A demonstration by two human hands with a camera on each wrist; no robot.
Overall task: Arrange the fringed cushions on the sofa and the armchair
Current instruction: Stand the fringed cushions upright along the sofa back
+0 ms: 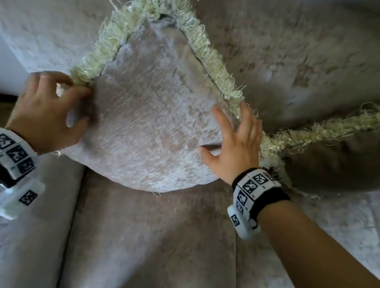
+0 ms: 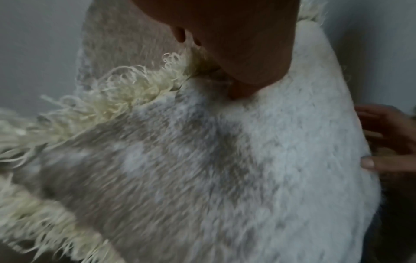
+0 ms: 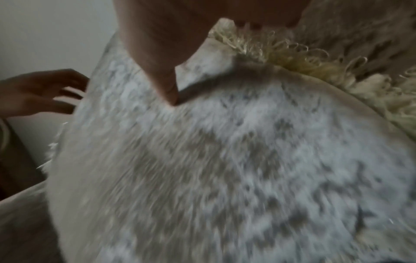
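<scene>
Where the second cushion (image 1: 341, 148) crowds, both hands steady the cushion (image 1: 149, 115).

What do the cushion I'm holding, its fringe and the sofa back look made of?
Cushion: soft chenille or velvet-like fabric, pale grey-beige, with a patchy sheen and brushed nap. Fringe: cream yarn or thread, loose, curly and frayed, probably cotton or a synthetic. Sofa back: a similar plush, mottled beige upholstery, possibly the same cloth.

the cushion (image 1: 149, 119) looks like soft velvety cloth with a rough, stringy fringe (image 1: 116, 36).
</scene>
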